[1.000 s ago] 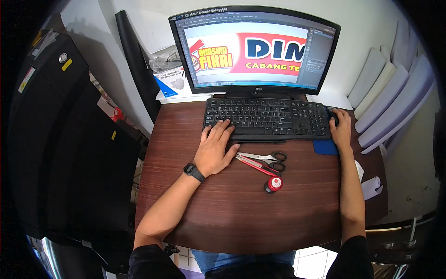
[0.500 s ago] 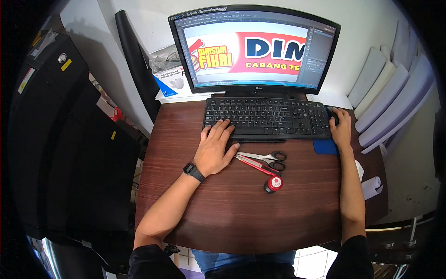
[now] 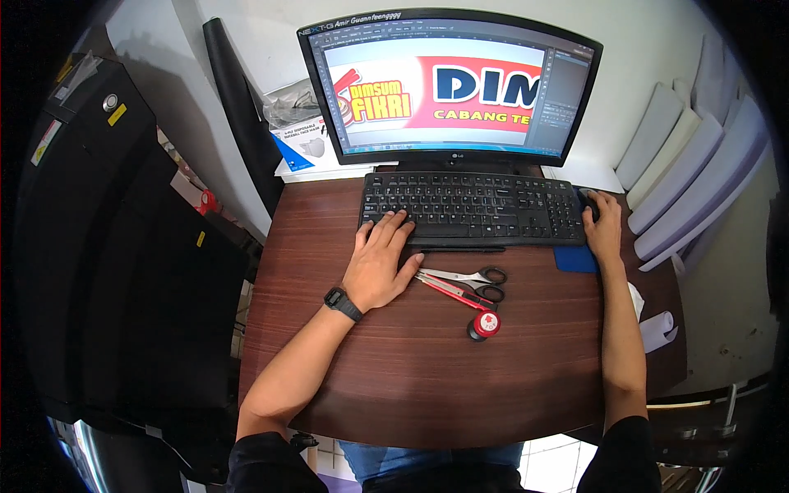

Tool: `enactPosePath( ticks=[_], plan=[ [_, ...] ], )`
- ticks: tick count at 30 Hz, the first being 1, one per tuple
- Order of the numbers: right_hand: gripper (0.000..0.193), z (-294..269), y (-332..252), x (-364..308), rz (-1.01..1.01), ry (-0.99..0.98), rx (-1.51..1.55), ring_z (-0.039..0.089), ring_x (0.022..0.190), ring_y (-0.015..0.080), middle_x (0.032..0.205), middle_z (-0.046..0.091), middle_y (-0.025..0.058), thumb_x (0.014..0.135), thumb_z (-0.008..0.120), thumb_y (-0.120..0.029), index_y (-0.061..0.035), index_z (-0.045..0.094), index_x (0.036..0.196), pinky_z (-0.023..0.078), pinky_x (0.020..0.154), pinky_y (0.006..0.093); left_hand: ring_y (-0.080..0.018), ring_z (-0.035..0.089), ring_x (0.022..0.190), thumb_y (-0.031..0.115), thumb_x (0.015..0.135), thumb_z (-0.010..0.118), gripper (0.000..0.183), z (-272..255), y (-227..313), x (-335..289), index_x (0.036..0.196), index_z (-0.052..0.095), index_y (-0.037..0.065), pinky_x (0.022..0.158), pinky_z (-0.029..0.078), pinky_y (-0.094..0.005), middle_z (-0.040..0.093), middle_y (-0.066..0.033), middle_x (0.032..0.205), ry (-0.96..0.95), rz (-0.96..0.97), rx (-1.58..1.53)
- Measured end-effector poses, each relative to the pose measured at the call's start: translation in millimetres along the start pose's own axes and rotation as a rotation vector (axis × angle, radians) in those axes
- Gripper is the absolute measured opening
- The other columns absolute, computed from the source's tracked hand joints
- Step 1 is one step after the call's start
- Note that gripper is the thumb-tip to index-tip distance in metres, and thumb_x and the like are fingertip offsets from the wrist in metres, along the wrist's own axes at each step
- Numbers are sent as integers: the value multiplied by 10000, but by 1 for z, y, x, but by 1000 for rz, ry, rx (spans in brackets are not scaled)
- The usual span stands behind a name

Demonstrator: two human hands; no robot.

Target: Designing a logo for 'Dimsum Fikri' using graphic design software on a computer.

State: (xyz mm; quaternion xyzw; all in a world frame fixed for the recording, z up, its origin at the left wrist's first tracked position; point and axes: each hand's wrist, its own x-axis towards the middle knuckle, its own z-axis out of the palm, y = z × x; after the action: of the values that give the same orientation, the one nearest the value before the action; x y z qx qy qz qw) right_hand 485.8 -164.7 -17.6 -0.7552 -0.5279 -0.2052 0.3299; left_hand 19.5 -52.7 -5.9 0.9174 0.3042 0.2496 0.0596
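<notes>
My left hand [image 3: 376,267] rests with spread fingers on the lower left keys of a black keyboard [image 3: 472,202], its thumb on the wood just below. A dark computer mouse [image 3: 588,202] sits under my right hand [image 3: 606,223], whose fingers curve round it; most of the mouse is hidden. Beneath it shows part of a blue mouse pad [image 3: 575,260]. Beyond the keyboard, a lit monitor [image 3: 456,154] displays a red and white banner design in an editing window. By my left thumb lie scissors [image 3: 456,276] with black handles and a red utility knife [image 3: 452,290].
On the brown desk [image 3: 427,378] stands a small red and black round object [image 3: 486,324]. A mask box [image 3: 306,146] is left of the monitor. Rolls of white sheet [image 3: 686,172] lean at the right; a large black machine [image 3: 140,246] stands left. A black pen-like stick [image 3: 464,250] lies below the keyboard.
</notes>
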Motion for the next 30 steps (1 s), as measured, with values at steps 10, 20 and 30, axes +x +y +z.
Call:
enactPosePath(
  ticks=[10,20,30],
  plan=[
    [346,0,-3,1,4,-4,0,561,1209,397,1297,615,200,897,669,-117,-52,695,1237,459,1050,472,-357,359,1481,320,993,615,555,0,-1,-1,1430,517,-7,1205,237,-532,445,-204,1543,1,5,13],
    [354,-1,-1,1,3,-4,-6,562,1200,397,1290,614,201,899,668,-124,-48,691,1244,462,1043,470,-360,357,1482,330,995,611,558,0,-1,0,1431,518,-6,1211,227,-533,446,-204,1541,2,4,5],
    [352,-1,-2,1,14,-2,10,558,1208,396,1294,612,202,903,660,-131,-46,698,1242,460,1049,467,-360,354,1484,328,996,609,560,1,-1,0,1438,514,-2,1214,227,-537,446,-204,1540,0,1,0]
  ],
)
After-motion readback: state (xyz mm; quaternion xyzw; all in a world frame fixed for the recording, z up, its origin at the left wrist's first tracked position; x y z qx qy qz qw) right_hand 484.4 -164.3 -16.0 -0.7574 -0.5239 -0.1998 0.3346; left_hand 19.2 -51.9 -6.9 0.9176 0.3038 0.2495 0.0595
